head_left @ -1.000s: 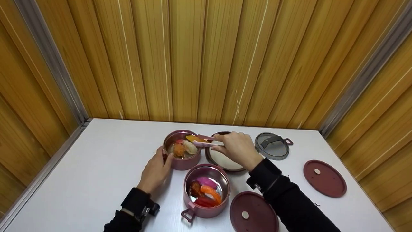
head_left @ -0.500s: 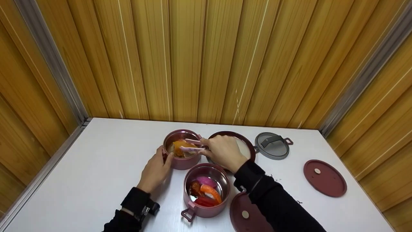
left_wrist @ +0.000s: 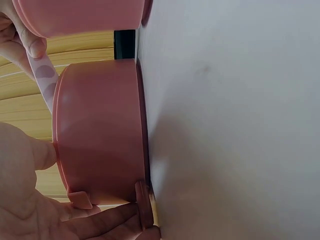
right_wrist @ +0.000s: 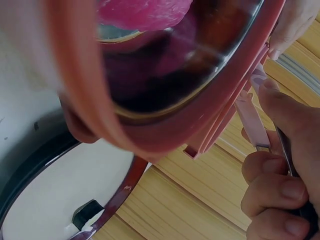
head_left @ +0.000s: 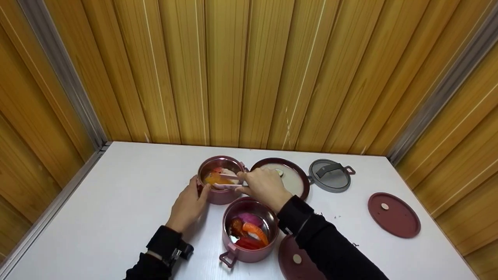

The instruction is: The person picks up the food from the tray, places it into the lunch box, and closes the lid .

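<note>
In the head view my left hand (head_left: 190, 204) grips the far pink pot (head_left: 221, 197) at its left side, thumb at the rim. The left wrist view shows the fingers curled about its side handle (left_wrist: 145, 205). My right hand (head_left: 266, 186) holds pink-tipped tongs (head_left: 229, 187) over that pot, their tips apart and low inside the rim. An orange-yellow food piece (head_left: 213, 179) lies in the pot by the tips, with red and whitish pieces around it. In the right wrist view the fingers wrap the tongs' dark handle (right_wrist: 286, 150).
A near pink pot (head_left: 253, 254) holds several food pieces, including an orange-and-white shrimp (head_left: 255, 232). Behind the right hand lies a dark-rimmed pan (head_left: 298, 175) with a small green-edged slice (head_left: 279, 172). A grey lid (head_left: 330, 182) and maroon lids (head_left: 393, 216) lie to the right.
The right hand has moved left and down with the tongs, carrying the orange-yellow piece into the far pot, where it now lies with the tips spread. The left hand has stayed put.
</note>
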{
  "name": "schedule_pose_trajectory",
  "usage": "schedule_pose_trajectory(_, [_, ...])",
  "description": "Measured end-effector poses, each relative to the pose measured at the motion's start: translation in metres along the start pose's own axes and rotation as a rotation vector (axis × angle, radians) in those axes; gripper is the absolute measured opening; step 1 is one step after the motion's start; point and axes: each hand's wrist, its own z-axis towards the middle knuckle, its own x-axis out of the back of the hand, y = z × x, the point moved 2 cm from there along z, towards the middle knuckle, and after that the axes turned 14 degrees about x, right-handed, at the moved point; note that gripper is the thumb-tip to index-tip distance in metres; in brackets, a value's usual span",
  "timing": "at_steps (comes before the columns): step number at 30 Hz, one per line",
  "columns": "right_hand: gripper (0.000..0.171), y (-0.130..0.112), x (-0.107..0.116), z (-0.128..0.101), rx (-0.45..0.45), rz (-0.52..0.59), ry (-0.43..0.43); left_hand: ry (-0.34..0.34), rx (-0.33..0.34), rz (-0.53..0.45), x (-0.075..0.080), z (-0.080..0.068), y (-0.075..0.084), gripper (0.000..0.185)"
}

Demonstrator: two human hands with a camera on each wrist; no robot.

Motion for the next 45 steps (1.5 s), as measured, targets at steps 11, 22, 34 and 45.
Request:
schedule_pose_trajectory(11, [0.035,0.001,0.000,-0.001,0.003,0.024,0.009,-0.032,0.034,0.014,0.002,-0.002,0.004,0.064])
schedule_pose_trajectory(22, [0.039,0.004,0.000,-0.004,0.003,0.039,0.022,-0.019,0.021,0.006,0.001,-0.002,0.003,0.063])
schedule_pose_trajectory(34, [0.038,0.007,0.003,-0.007,-0.011,0.055,0.031,0.017,-0.020,0.038,-0.040,0.041,-0.051,0.094])
schedule_pose_trajectory(45, [0.046,0.017,0.009,-0.012,-0.028,0.080,0.081,0.016,-0.022,0.017,-0.027,0.027,-0.035,0.082])
